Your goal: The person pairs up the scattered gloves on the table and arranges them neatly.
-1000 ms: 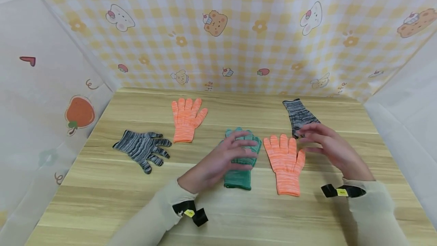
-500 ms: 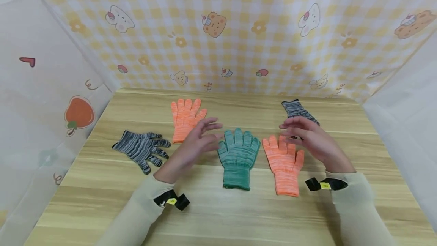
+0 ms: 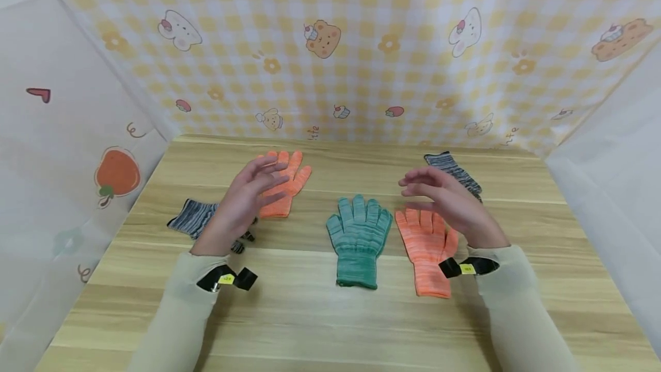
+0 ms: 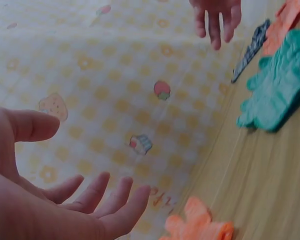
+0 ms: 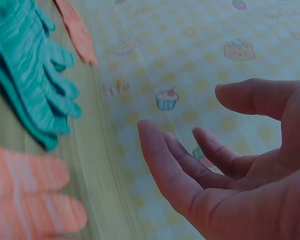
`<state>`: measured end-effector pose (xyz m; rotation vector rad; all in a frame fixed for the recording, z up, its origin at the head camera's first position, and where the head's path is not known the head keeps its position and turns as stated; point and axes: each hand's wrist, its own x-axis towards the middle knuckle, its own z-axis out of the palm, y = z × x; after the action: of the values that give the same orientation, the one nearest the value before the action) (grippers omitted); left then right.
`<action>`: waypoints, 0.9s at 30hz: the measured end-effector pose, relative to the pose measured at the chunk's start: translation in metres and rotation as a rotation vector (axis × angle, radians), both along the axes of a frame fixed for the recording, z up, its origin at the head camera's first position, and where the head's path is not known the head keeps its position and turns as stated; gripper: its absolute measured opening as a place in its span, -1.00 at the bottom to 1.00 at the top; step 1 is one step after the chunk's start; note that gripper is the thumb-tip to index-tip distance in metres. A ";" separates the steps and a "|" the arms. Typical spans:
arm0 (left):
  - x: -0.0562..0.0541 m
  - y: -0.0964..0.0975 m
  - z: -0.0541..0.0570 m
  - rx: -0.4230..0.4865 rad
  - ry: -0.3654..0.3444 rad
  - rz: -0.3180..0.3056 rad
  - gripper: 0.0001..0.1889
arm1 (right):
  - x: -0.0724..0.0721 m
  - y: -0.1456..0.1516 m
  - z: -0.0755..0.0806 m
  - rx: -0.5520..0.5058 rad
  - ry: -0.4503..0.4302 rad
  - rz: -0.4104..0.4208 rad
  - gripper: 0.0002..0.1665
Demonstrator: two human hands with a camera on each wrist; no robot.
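Note:
In the head view my left hand hovers with relaxed fingers over the left orange glove and partly hides the left grey-black glove. My right hand, also empty with loose fingers, is above the fingertips of the right orange glove. Behind it the right grey-black glove is partly covered. Between the hands a green glove lies flat, fingers pointing away; the right wrist view shows a second layer under this green glove. Both palms face inward in the wrist views.
All the gloves lie on a wooden table. A yellow checked cloth with cartoon prints hangs along its back edge. White printed sheeting stands on the left, with plain white sheeting on the right.
My left hand has moved left from over the green glove, uncovering it, to over the left orange one. My right hand has shifted left and slightly away. The gloves stay in place.

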<state>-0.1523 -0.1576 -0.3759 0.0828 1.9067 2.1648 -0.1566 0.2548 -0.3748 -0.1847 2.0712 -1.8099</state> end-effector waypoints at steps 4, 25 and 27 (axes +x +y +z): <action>-0.003 -0.009 0.000 -0.089 0.021 0.031 -0.41 | -0.008 -0.016 0.000 -0.019 -0.021 0.014 -0.43; -0.015 -0.027 -0.021 -0.589 0.008 0.026 -0.21 | -0.059 -0.117 -0.019 -0.002 -0.111 0.072 -0.47; -0.015 -0.027 -0.022 -0.624 0.007 0.022 -0.20 | -0.064 -0.125 -0.020 0.018 -0.112 0.067 -0.47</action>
<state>-0.1672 -0.1843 -0.3974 -0.0490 2.4918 1.4856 -0.2204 0.1301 -0.3951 -0.1429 1.9794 -1.7219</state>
